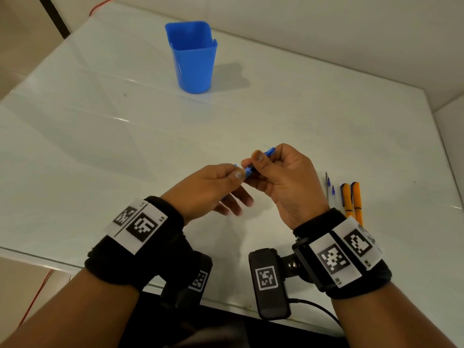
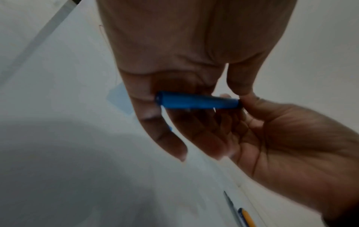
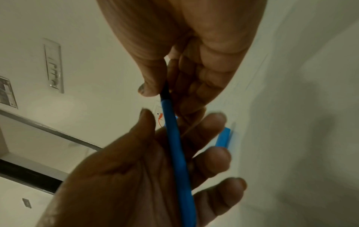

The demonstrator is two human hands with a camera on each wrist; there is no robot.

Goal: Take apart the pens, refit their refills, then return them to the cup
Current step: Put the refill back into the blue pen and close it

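A blue pen [image 1: 249, 170] is held level above the table's middle by both hands. My left hand [image 1: 236, 173] pinches its barrel [image 2: 198, 102] between thumb and forefinger, the other fingers spread below. My right hand [image 1: 253, 160] grips the other end, thumb on a black section [image 3: 165, 92] of the pen [image 3: 174, 145]. The blue cup [image 1: 190, 59] stands upright at the far middle of the table, and nothing shows inside it. Two orange pen barrels [image 1: 351, 202] and two thin refills [image 1: 329, 184] lie on the table right of my right hand.
The white glossy table [image 1: 100, 146] ends at a wall behind and to the right. A red cable [image 1: 35, 297] hangs off the near left edge. Its near edge runs under my wrists.
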